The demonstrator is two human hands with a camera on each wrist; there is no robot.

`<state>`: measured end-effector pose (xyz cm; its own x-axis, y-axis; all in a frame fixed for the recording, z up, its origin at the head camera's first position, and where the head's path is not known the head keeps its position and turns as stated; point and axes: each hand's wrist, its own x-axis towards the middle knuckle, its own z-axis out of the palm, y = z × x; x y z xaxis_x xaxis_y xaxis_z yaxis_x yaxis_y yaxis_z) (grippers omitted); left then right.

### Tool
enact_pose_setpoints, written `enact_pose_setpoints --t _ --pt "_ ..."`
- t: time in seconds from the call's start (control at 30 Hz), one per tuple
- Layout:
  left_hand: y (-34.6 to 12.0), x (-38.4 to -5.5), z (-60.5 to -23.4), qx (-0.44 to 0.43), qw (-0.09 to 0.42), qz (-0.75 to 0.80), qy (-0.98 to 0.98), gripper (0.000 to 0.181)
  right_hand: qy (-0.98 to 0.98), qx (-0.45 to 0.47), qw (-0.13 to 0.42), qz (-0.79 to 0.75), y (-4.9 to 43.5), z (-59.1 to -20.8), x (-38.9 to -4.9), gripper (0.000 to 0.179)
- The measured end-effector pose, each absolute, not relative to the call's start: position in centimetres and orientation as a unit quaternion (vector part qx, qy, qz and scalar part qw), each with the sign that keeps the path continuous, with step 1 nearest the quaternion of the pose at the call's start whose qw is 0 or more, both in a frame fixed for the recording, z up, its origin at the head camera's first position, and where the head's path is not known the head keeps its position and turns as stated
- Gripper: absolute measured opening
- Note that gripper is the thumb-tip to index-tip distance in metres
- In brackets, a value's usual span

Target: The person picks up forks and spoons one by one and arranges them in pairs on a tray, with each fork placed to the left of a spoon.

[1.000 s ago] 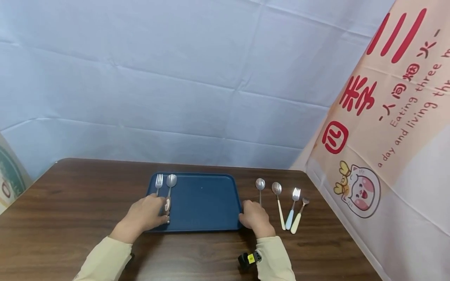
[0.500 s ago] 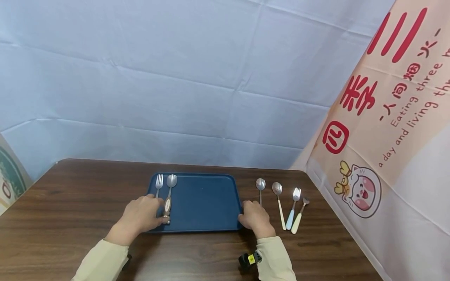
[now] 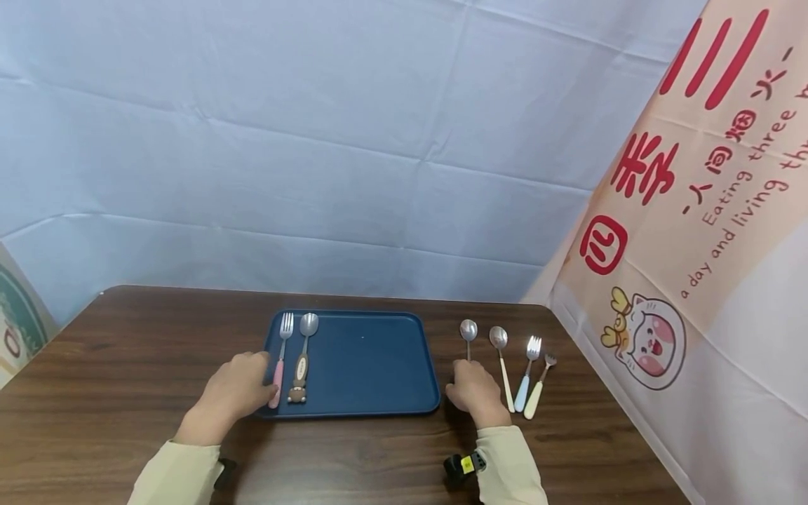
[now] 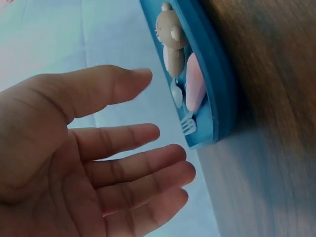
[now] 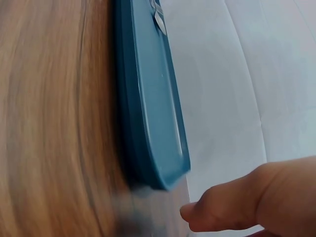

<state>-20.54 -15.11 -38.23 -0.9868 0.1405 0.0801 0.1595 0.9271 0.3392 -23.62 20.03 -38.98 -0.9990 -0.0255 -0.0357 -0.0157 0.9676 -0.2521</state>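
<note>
A blue tray [image 3: 372,365] lies on the table. On its left side rest a pink-handled fork [image 3: 278,379] and a spoon [image 3: 301,368] with a brown bear-shaped handle end. My left hand [image 3: 235,387] is at the tray's left edge beside the fork. The left wrist view shows this hand [image 4: 98,163] with its fingers spread loosely and nothing in them. Just off the tray's right edge is my right hand [image 3: 475,388], overlapping the lower part of a small spoon [image 3: 468,331] in the head view. A straight thumb [image 5: 232,200] shows in the right wrist view, apart from the tray.
Right of the tray lie a cream-handled spoon [image 3: 503,365], a blue-handled fork [image 3: 526,379] and a small yellow-handled fork [image 3: 539,393]. The brown wooden table [image 3: 158,351] ends at a pale cloth backdrop [image 3: 252,175], with a printed banner on the right.
Both hands have let go of the tray and moved outward, the left to the left and the right to the right. The fork's pink handle and the spoon's bear end are now uncovered.
</note>
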Motion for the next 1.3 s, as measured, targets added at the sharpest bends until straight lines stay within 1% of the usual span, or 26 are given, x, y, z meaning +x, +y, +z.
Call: enact_pose_setpoints --t 0.13,0.17,0.3,0.4,0.5,0.6,0.7,0.87,0.97,1.03,1.13,1.3 --pt "-15.2 -20.5 -38.3 -0.054 0.008 -0.190 -0.980 0.036 0.992 -0.007 0.022 -0.123 21.1 -39.0 -23.6 0.033" --pt "-15.2 -20.5 -38.3 -0.050 0.004 -0.194 -0.980 0.035 0.992 -0.005 0.021 -0.124 21.4 -39.1 -23.6 0.031" --pt "-15.2 -20.5 -38.5 -0.034 -0.004 -0.213 -0.976 0.030 0.992 0.005 0.007 -0.127 22.7 -39.1 -23.7 0.012" --pt "-15.1 -20.6 -38.6 -0.020 -0.006 -0.228 -0.973 0.024 0.991 0.020 -0.001 -0.129 23.6 -39.0 -23.6 0.007" --pt "-15.1 -20.6 -38.7 -0.004 -0.009 -0.242 -0.970 0.020 0.991 0.038 0.002 -0.130 24.5 -38.7 -23.4 0.013" --pt "-15.2 -20.5 -38.8 0.009 -0.010 -0.250 -0.968 0.017 0.990 0.052 0.011 -0.132 25.3 -38.5 -23.3 0.012" --pt "-15.3 -20.4 -38.8 0.018 -0.012 -0.249 -0.968 0.014 0.989 0.059 0.006 -0.138 26.0 -38.5 -23.3 0.013" --pt "-15.6 -20.5 -38.9 0.017 -0.016 -0.242 -0.970 0.009 0.987 0.068 -0.004 -0.145 27.2 -38.7 -23.2 0.009" --pt "-15.7 -20.6 -39.0 0.013 -0.019 -0.238 -0.971 0.009 0.987 0.072 -0.006 -0.145 27.8 -38.9 -23.2 0.003" --pt "-15.7 -20.7 -39.0 0.012 -0.020 -0.234 -0.972 0.010 0.987 0.073 -0.007 -0.142 28.1 -39.0 -23.2 0.003" --pt "-15.7 -20.7 -39.1 0.013 -0.022 -0.230 -0.973 0.012 0.986 0.080 0.002 -0.144 28.7 -39.1 -23.1 0.005" --pt "-15.7 -20.8 -39.2 0.007 -0.019 -0.227 -0.974 0.013 0.980 0.108 0.005 -0.164 29.5 -39.2 -22.9 0.018"
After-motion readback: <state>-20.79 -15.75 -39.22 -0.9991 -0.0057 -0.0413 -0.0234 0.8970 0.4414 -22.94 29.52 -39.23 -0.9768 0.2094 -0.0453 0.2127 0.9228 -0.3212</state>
